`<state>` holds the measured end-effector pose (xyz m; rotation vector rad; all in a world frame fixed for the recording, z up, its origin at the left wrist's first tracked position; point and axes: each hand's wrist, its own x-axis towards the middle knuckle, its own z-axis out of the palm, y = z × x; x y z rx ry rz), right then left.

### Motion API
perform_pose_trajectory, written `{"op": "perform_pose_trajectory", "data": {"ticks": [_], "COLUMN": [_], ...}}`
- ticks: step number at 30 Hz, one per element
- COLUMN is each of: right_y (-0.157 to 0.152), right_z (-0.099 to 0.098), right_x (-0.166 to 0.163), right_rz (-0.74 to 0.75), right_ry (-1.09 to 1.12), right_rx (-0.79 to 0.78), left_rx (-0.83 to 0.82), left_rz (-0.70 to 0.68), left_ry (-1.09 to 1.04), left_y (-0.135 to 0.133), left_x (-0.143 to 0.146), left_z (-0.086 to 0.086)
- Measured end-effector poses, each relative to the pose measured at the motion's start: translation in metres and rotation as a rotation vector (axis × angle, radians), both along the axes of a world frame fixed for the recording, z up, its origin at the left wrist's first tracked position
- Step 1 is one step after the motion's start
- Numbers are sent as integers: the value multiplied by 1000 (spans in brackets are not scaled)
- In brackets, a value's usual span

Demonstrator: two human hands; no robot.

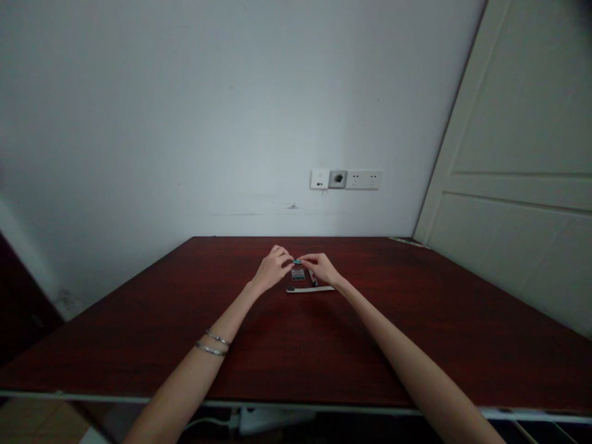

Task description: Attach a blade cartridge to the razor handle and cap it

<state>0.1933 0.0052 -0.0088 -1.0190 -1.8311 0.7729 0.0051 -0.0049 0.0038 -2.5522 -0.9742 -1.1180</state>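
My left hand (pixel 275 266) and my right hand (pixel 320 266) meet near the far middle of the table. Between their fingertips is a small thin teal piece (pixel 296 261), too small to name, pinched from both sides. Just below it on the table lies a small clear flat case (pixel 298 274), its contents unclear. Beside the case, partly under my right hand, is a short dark stick-like item (pixel 313 279) with a light patch. A slim white strip with a dark left end (pixel 309 289) lies crosswise nearer to me.
The dark red wooden table (pixel 161 345) reaches back to a pale wall (pixel 222 123) with a row of sockets (pixel 346 179). A light panelled door (pixel 522 166) borders the right side. Below the front edge, a white power strip (pixel 272 420) and a cable show.
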Motion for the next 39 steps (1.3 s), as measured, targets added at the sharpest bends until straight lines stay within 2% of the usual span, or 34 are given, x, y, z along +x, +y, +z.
{"op": "perform_pose_trajectory", "data": {"ticks": [4, 9, 17, 25, 30, 34, 39], "right_y": [3, 5, 7, 7, 18, 29, 35], "right_z": [0, -1, -6, -6, -12, -19, -23], "right_x": [5, 14, 16, 17, 24, 27, 27], "right_rz": [-47, -106, -73, -91, -103, -73, -67], "right_ry": [-11, -63, -152, -279, -381, -511, -616], "right_rx": [95, 303, 470, 500, 438, 368, 286], "left_rx": [5, -4, -23, -97, -354, -578, -670], "left_rz": [-1, 10, -8, -32, 5, -20, -77], "left_ry": [-15, -55, -104, -126, -236, -182, -106], "left_y": [2, 4, 7, 8, 28, 44, 51], "left_x": [-1, -3, -3, -2, -11, -17, -9], "left_z": [0, -2, -4, -5, -23, -39, -44]}}
